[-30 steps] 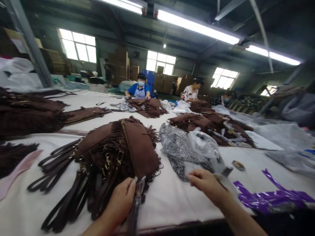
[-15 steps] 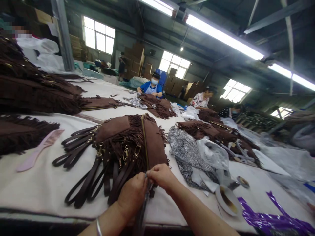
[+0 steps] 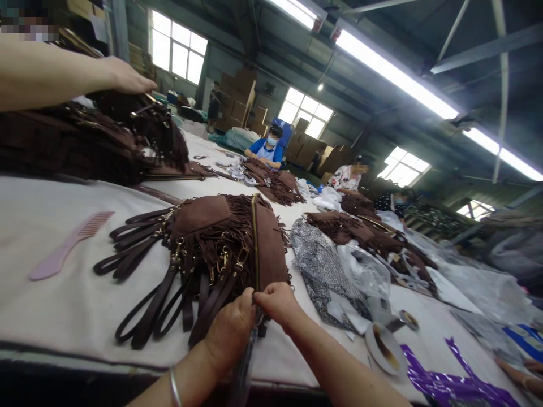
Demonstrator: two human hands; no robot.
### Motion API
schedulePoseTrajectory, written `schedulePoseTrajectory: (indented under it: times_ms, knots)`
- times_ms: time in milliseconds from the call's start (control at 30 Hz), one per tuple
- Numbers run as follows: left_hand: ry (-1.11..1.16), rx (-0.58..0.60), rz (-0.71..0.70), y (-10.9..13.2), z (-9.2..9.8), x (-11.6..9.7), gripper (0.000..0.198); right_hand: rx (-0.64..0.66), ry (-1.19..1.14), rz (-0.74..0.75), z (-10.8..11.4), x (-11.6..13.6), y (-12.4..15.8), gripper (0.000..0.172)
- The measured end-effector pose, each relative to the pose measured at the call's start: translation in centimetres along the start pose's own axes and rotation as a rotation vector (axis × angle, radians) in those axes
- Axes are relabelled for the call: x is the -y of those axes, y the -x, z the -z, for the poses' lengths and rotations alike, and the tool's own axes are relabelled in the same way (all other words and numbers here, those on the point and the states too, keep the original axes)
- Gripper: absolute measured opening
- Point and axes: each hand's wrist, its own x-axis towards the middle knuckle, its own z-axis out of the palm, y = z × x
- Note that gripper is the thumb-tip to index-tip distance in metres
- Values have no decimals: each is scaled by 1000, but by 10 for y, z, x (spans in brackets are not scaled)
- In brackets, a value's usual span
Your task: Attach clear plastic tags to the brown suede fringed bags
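On top of a pile of brown fringed bags in front of me lies one bag (image 3: pixel 271 243) with a gold zipper along its edge. My left hand (image 3: pixel 231 328) pinches at the near end of this zipper. Fingertip to fingertip with it, my right hand (image 3: pixel 275 302) grips the same bag's near corner. The small part between the fingertips is hidden. A dark strap-like strip (image 3: pixel 244 370), partly shiny as if in plastic, hangs below my hands at the table edge. Several dark wrist straps (image 3: pixel 146 314) with gold clasps fan out left of my hands.
A pink comb (image 3: pixel 63 254) lies left. Right are patterned grey cloth (image 3: pixel 311 271), clear plastic bags (image 3: pixel 365 268), a tape roll (image 3: pixel 384 347) and purple packaging (image 3: pixel 449 379). Another person's hand (image 3: pixel 127 76) holds a fringed bag (image 3: pixel 165 127) over the left heap. Other people sit farther back.
Another person's arm has come in from the left, lifting a fringed bag; the fringed piece beside the comb is gone. My hands stay pinched at the zipper end. The view has shifted slightly.
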Motion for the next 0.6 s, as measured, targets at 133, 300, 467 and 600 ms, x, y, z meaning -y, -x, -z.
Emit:
schedulePoseTrajectory:
  times_ms: [133,300,467,600]
  knots:
    - [-23,54,-33,-1,5,-1,28,15,-51,4,3,-5,6,18]
    - [128,150,28,-6,16,-7,29,85,-245,19,10,-15,23,15]
    - [527,197,241,-15,18,-12,29,14,-345,27,1,-26,33,14]
    - [773,309,444,-15,18,-20,31,-67,-424,36,-6,-33,36,9]
